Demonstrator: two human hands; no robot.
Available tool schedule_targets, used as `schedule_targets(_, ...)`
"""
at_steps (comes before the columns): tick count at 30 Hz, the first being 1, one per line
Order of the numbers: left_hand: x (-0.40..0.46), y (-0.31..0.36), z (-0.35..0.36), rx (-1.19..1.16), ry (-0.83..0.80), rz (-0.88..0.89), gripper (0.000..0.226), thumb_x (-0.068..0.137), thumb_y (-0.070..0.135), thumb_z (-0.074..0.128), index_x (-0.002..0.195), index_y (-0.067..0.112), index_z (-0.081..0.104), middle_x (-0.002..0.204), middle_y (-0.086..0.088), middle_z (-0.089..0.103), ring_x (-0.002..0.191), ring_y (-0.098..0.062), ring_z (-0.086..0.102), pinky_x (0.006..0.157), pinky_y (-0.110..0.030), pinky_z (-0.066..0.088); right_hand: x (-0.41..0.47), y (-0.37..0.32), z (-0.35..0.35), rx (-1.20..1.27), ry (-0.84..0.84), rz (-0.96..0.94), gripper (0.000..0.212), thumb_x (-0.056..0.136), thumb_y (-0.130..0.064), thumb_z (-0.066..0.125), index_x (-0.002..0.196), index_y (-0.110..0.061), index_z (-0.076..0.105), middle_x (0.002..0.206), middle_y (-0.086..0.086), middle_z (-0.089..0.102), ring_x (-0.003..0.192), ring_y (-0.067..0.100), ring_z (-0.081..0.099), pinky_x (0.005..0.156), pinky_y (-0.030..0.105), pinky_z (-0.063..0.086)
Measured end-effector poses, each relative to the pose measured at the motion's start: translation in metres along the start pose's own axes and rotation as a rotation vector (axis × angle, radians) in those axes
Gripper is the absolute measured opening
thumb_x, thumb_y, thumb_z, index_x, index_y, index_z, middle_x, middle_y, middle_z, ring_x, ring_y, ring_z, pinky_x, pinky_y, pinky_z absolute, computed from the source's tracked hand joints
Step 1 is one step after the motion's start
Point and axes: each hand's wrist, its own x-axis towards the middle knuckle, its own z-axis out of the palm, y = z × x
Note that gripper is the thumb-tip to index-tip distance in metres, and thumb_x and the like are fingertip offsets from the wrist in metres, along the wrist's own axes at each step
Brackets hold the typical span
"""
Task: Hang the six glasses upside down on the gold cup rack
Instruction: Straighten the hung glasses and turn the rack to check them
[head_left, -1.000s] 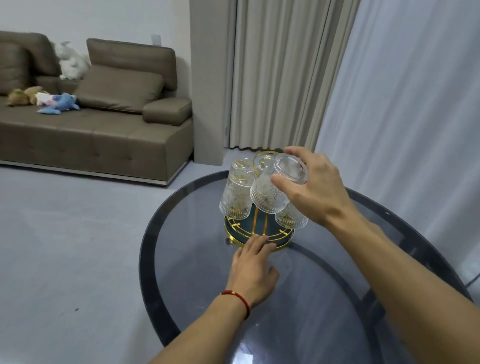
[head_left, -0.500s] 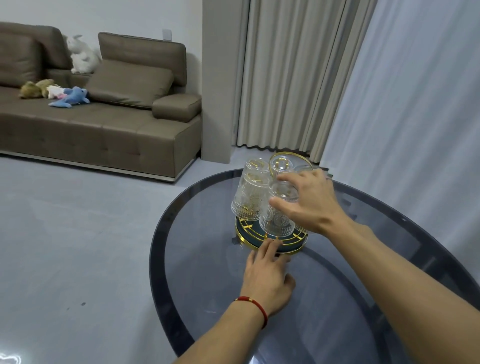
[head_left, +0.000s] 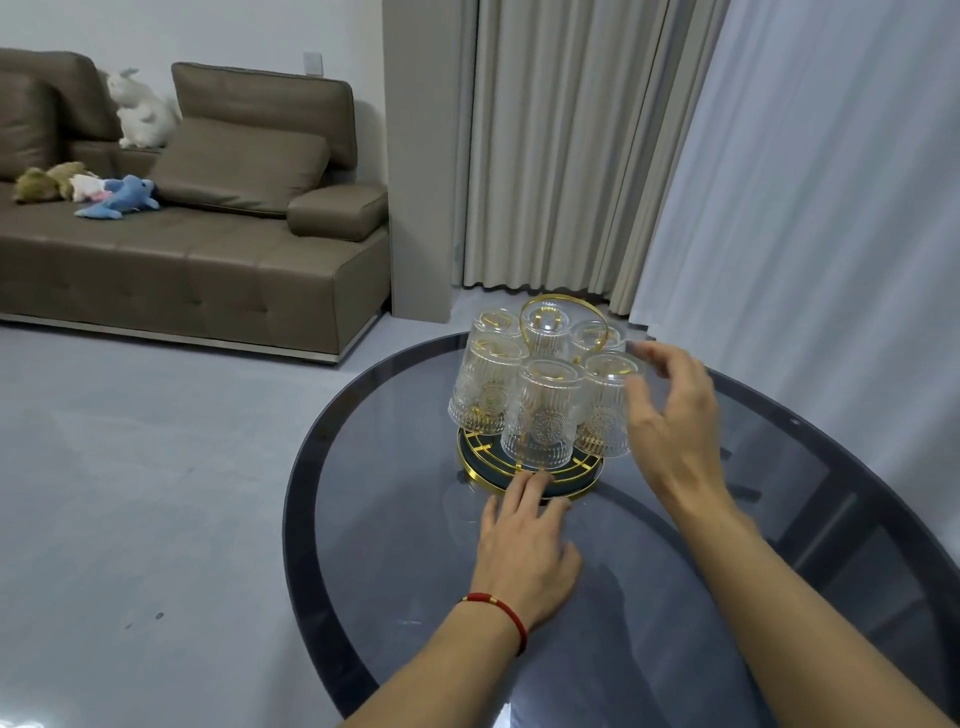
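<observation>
Left hand (head_left: 524, 556), red cord bracelet (head_left: 496, 608) on the wrist, lies flat and palm down on the round smoked-glass bench (head_left: 395, 597). Its fingers are spread, gripping nothing, and the fingertips (head_left: 530, 480) touch the near rim of the rack's base.

Right hand (head_left: 675, 415) is raised just right of the rack, fingers loosely curled and apart, holding nothing. Fingertips sit just beside the near-right glass (head_left: 605, 410); contact can't be confirmed.

Gold wire cup rack (head_left: 563, 317) stands on the bench just past the left hand, on a round dark base with a gold rim (head_left: 475, 460). A gold loop handle sits on top.

All six clear ribbed tumblers with embossed medallions are on the rack upside down, ringed around the centre:
- near row: near-left glass (head_left: 483, 389), near-centre glass (head_left: 545, 415), near-right glass
- far row: far-left glass (head_left: 496, 322), far-centre glass (head_left: 545, 332) inside the loop handle, far-right glass (head_left: 592, 335)

Near glasses partly hide the far ones. Neighbouring glasses sit very close; can't tell if they touch.

Far left across the grey floor (head_left: 156, 467): a brown leather sofa (head_left: 208, 249) with plush toys (head_left: 104, 192).
</observation>
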Motion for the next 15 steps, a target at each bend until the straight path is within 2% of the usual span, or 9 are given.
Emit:
schedule_targets(2, 0.0, 0.003, 0.0, 0.01, 0.005, -0.015, 0.045, 0.09, 0.032, 0.055, 0.134, 0.022, 0.054, 0.154, 0.0, 0.035, 0.147, -0.02, 0.018, 0.119, -0.049, 0.022, -0.007, 0.01, -0.005, 0.04, 0.025, 0.106, 0.042, 0.091, -0.024, 0.061, 0.132, -0.02, 0.058, 0.126, -0.001, 0.059, 0.117, 0.017, 0.055, 0.104, 0.046, 0.05)
schedule_targets(4, 0.0, 0.006, 0.0, 0.03, 0.007, -0.024, 0.047, 0.089, 0.034, 0.056, 0.134, 0.022, 0.053, 0.151, 0.001, 0.038, 0.144, -0.021, 0.022, 0.118, -0.048, 0.024, -0.01, 0.015, -0.003, 0.027, -0.053, 0.127, 0.053, 0.088, -0.019, 0.069, 0.139, -0.019, 0.052, 0.132, 0.0, 0.056, 0.119, 0.017, 0.054, 0.105, 0.045, 0.049)
schedule_targets(8, -0.001, 0.009, 0.0, 0.085, 0.004, -0.014, 0.054, 0.088, 0.038, 0.055, 0.139, 0.023, 0.046, 0.149, 0.003, 0.039, 0.142, -0.02, 0.024, 0.118, -0.046, 0.024, -0.007, 0.014, 0.007, 0.042, -0.169, 0.078, 0.079, 0.085, -0.029, 0.078, 0.152, -0.024, 0.037, 0.143, -0.007, 0.046, 0.129, 0.007, 0.045, 0.107, 0.029, 0.039)
schedule_targets(10, -0.002, 0.01, 0.0, 0.079, 0.017, -0.017, 0.06, 0.088, 0.039, 0.055, 0.144, 0.023, 0.04, 0.15, 0.003, 0.039, 0.142, -0.02, 0.025, 0.117, -0.044, 0.025, -0.004, 0.015, 0.008, 0.045, -0.156, 0.051, 0.078, 0.085, -0.034, 0.079, 0.151, -0.026, 0.038, 0.144, -0.007, 0.048, 0.129, 0.006, 0.045, 0.105, 0.026, 0.037)
schedule_targets(15, -0.004, 0.018, 0.001, 0.064, 0.065, -0.04, 0.069, 0.086, 0.039, 0.056, 0.149, 0.021, 0.037, 0.146, 0.001, 0.045, 0.137, -0.022, 0.033, 0.111, -0.045, 0.034, 0.002, 0.019, 0.0, 0.0, -0.177, -0.012, 0.064, 0.087, -0.037, 0.079, 0.143, -0.026, 0.049, 0.138, -0.007, 0.055, 0.125, 0.006, 0.049, 0.107, 0.029, 0.043)
